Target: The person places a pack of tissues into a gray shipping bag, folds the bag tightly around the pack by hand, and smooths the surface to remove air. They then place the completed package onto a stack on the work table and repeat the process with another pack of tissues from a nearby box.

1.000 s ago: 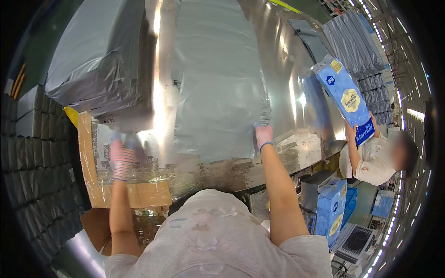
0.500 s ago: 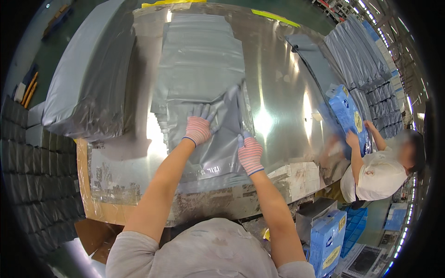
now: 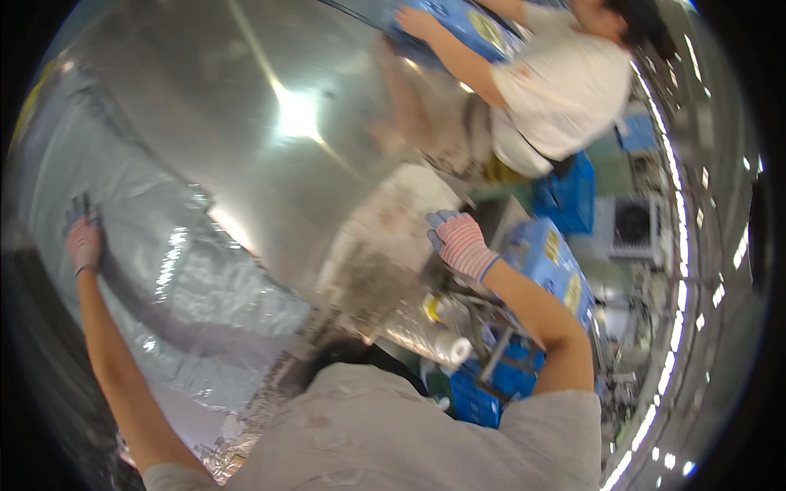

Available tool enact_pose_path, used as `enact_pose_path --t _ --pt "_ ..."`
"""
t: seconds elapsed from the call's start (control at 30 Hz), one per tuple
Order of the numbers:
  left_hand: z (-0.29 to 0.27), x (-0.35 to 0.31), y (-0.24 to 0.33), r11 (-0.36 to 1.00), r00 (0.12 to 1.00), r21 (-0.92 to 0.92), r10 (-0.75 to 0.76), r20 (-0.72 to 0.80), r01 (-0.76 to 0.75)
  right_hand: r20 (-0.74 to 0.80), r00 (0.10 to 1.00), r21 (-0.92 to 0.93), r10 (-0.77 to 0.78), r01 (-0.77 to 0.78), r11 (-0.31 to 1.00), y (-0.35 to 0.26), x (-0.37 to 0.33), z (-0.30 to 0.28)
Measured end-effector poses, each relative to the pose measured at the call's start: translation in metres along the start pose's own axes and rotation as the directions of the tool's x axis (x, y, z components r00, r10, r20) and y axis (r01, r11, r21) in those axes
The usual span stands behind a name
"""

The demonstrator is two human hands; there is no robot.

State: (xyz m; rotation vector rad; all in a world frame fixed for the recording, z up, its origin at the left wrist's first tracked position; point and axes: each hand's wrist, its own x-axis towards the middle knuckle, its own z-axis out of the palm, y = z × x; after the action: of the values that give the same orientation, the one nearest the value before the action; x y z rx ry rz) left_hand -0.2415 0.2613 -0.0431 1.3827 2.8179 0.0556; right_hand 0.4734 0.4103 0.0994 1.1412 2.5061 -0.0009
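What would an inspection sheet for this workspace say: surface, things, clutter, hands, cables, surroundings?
Surface: metal table, shiny, worn along its near edge.
Work things: grey plastic, wrinkled, on the table's left.
Clutter: white roll, blue pack and blue crates beside the table.
Left hand: gloved, fingers spread on the grey plastic.
Right hand: gloved, near the table's edge; nothing seen in it.
Cables: one thin dark line at the top; cannot tell if a cable.
Surroundings: co-worker, a hand on a second blue pack; bright lights.
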Motion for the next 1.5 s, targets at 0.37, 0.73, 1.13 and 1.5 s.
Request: enact_pose_path --t 0.37,0.73,1.13,1.5 --pt "-0.031 -0.114 0.040 0.942 0.993 0.330 0.034 0.112 -0.069 0.303 0.947 -0.480 -0.103 0.245 0.842 0.088 -0.136 0.025" --pt "-0.031 -0.330 0.141 0.994 0.994 0.025 -0.110 -0.018 0.111 0.542 0.840 -0.394 -0.040 0.296 0.870 0.089 -0.158 0.045" --pt "-0.017 -0.449 0.130 0.942 0.946 -0.113 -0.321 -0.030 0.316 0.371 0.523 -0.178 -0.768 0.851 0.494 -0.200 -0.061 -0.133" --pt "-0.026 -0.538 0.117 0.955 0.978 -0.226 -0.206 -0.039 0.192 0.024 0.994 0.160 -0.105 0.100 0.982 -0.177 0.136 -0.059"
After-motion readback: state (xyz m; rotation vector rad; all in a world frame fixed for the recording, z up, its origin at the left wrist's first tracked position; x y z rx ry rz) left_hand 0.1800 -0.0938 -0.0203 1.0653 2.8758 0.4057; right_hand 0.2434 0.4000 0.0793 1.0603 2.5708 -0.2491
